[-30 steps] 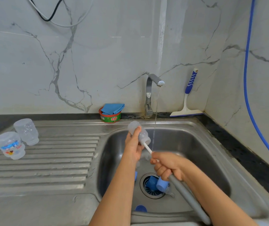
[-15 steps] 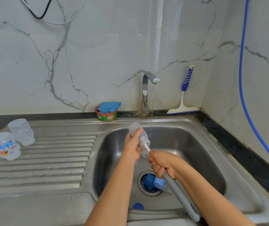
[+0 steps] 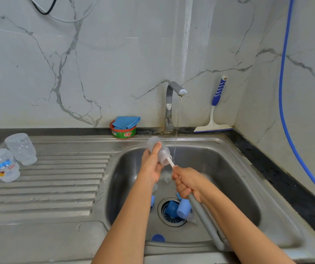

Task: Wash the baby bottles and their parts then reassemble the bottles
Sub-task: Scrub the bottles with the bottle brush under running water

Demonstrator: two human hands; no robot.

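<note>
The wall (image 3: pixel 114 63) is white marble with grey veins, the sink (image 3: pixel 229 168) steel grey. The bottle (image 3: pixel 158 151) is frosted clear. The brush (image 3: pixel 204 218) has a white stem and a grey handle. The caps (image 3: pixel 183 208) are light blue. The squeegee (image 3: pixel 218 92) handle is blue with white stripes.

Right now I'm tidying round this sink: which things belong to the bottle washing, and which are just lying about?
In use: bottle in left hand; brush in right hand; running tap; blue parts in the sink; two bottles on the drainboard.
Lying about: squeegee; Exo tub with blue cloth; blue hose; wall cables.
</note>
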